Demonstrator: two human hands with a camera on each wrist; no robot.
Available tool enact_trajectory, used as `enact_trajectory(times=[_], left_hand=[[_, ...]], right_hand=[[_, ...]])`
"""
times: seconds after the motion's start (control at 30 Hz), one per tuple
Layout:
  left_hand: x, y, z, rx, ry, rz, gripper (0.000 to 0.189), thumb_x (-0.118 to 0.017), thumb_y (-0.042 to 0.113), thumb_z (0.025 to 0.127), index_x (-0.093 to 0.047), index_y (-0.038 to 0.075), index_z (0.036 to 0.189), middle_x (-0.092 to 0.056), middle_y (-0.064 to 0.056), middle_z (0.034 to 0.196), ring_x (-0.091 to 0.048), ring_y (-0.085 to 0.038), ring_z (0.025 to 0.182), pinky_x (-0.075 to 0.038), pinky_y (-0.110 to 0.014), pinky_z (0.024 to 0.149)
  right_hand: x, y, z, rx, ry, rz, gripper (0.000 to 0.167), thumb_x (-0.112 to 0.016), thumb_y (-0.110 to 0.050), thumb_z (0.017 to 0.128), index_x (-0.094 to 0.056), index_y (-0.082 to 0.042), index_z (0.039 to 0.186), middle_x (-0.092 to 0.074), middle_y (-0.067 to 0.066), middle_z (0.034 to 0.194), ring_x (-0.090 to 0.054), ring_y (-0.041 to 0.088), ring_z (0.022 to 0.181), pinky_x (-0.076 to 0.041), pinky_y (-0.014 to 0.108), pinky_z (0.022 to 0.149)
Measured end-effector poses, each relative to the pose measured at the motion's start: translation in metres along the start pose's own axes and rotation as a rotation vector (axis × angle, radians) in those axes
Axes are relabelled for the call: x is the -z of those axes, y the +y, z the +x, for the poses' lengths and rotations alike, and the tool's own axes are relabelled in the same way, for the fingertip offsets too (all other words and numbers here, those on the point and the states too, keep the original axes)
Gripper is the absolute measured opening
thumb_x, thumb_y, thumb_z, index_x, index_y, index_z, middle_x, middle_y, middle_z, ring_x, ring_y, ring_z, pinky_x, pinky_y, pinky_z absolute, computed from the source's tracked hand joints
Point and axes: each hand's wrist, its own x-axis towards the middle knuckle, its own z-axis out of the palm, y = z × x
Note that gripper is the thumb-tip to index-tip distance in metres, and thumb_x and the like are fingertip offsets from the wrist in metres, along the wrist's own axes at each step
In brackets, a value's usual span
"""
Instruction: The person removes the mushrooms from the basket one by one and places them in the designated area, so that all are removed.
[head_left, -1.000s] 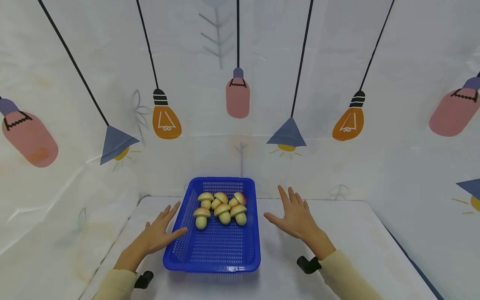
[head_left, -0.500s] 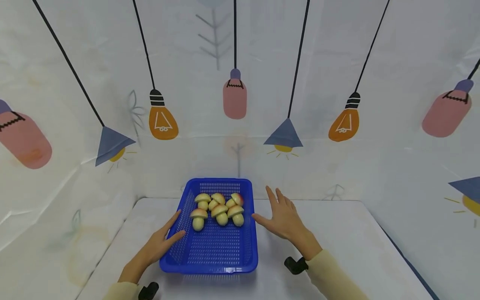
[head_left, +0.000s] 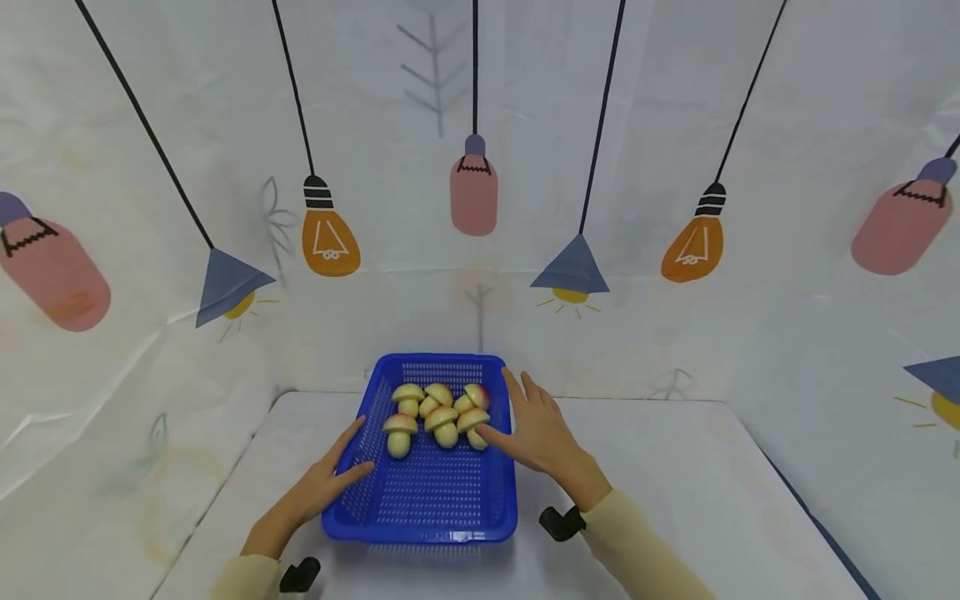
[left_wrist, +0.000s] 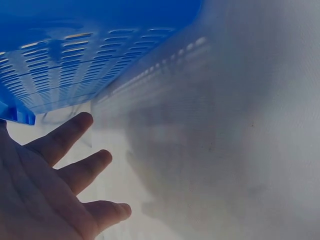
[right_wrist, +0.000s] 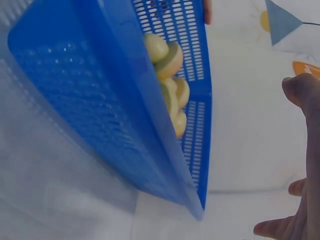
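A blue plastic basket (head_left: 427,500) with slotted walls stands on the white table. Several toy mushrooms (head_left: 444,427) with cream stems and reddish-yellow caps lie in its far half. At the basket's left rim is my left hand (head_left: 315,490), thumb over the rim and fingers extended along the outside. The left wrist view shows its fingers (left_wrist: 82,172) straight and spread beside the basket wall (left_wrist: 90,65). My right hand (head_left: 542,440) is held at the right rim, fingers extended, its thumb overlapping the nearest mushroom in the head view. Neither hand curls round anything.
A white table (head_left: 637,500) carries the basket, and its far edge meets a white sheet (head_left: 420,308) printed with hanging lamps and bulbs. Both wrists wear a small black device (head_left: 561,525) below the cuff.
My right hand has moved left, from well beside the basket to its right rim. My left hand has shifted slightly and lies closer along the left rim. The mushrooms keep their places.
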Motion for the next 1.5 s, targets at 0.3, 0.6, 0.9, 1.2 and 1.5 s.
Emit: enact_trajectory(times=[0.3, 0.6, 0.9, 1.2, 1.5], left_hand=[[0.001, -0.003, 0.0, -0.013, -0.036, -0.049, 0.092, -0.063, 0.042, 0.098, -0.004, 0.031, 0.167, -0.018, -0.033, 0.166, -0.038, -0.065, 0.138, -0.042, -0.076, 0.097], [0.003, -0.001, -0.001, -0.023, -0.079, -0.091, 0.096, -0.065, 0.038, 0.098, 0.003, 0.029, 0.166, -0.006, -0.031, 0.169, -0.023, -0.066, 0.145, -0.032, -0.079, 0.105], [0.003, 0.002, -0.003, -0.054, -0.129, -0.107, 0.111, -0.071, 0.023, 0.086, 0.006, 0.028, 0.166, -0.004, -0.032, 0.168, -0.021, -0.064, 0.146, -0.029, -0.078, 0.108], [0.006, -0.002, -0.011, -0.085, -0.186, -0.104, 0.117, -0.075, 0.021, 0.083, 0.008, 0.025, 0.166, 0.0, -0.034, 0.167, -0.02, -0.064, 0.146, -0.028, -0.078, 0.108], [0.004, 0.001, -0.014, -0.087, -0.188, -0.1, 0.119, -0.075, 0.02, 0.08, 0.006, 0.03, 0.166, -0.005, -0.033, 0.168, -0.029, -0.062, 0.143, -0.033, -0.076, 0.106]], right_hand=[[-0.013, -0.017, 0.016, 0.061, -0.047, 0.053, 0.101, -0.061, -0.07, 0.088, -0.022, -0.018, 0.166, -0.028, 0.024, 0.166, -0.031, 0.05, 0.149, -0.034, 0.07, 0.112], [-0.025, -0.024, 0.028, 0.092, -0.088, 0.078, 0.103, -0.071, -0.063, 0.085, -0.023, -0.02, 0.165, -0.032, 0.021, 0.165, -0.033, 0.045, 0.15, -0.043, 0.066, 0.105], [-0.023, -0.025, 0.032, 0.112, -0.11, 0.092, 0.102, -0.074, -0.059, 0.085, -0.025, -0.017, 0.165, -0.035, 0.02, 0.163, -0.035, 0.044, 0.149, -0.046, 0.064, 0.104], [-0.03, -0.031, 0.038, 0.159, -0.174, 0.119, 0.102, -0.073, -0.057, 0.088, -0.021, -0.018, 0.166, -0.034, 0.016, 0.165, -0.035, 0.044, 0.149, -0.042, 0.063, 0.109], [-0.039, -0.035, 0.046, 0.175, -0.201, 0.178, 0.102, -0.073, -0.059, 0.087, -0.021, -0.021, 0.166, -0.031, 0.013, 0.167, -0.03, 0.041, 0.153, -0.036, 0.061, 0.115]])
